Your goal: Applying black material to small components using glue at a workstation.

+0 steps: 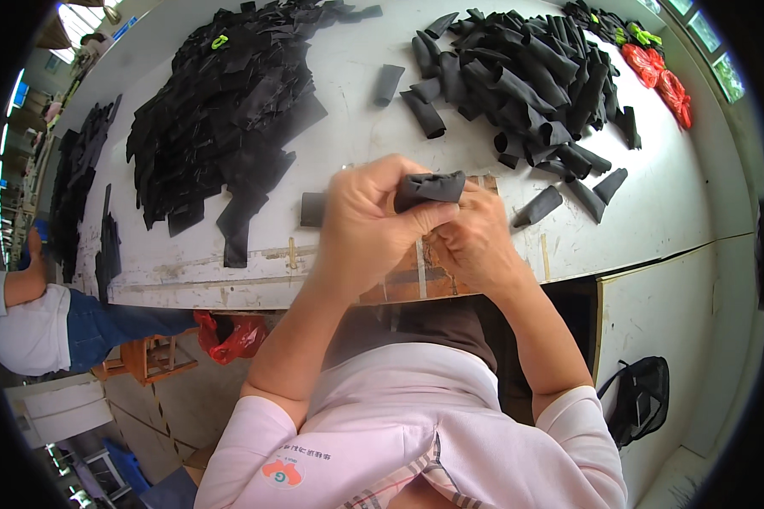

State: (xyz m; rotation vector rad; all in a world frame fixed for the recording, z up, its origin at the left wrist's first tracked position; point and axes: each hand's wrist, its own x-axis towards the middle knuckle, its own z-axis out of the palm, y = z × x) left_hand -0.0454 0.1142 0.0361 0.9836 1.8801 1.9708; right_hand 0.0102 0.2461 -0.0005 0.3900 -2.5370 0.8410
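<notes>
Between my two hands, above the near edge of the white table (331, 254), is a short black fabric tube (429, 190), its crumpled end facing up. My left hand (369, 212) is closed on it, with thumb and fingers pinching its side. The fingers of my right hand (477, 233) are bent and closed against the same tube from the right; part of their grip is hidden. Another black piece (312, 209) lies flat on the table beside my left hand. Just right of my right hand rests a rolled black tube (538, 206).
A wide heap of flat black pieces (229, 110) covers the table's left part. Black tubes (535, 81) are piled at the far right, near red plastic bags (658, 76). At the left stands another person (34, 327). A red bag (233, 338) hangs by the table's front edge.
</notes>
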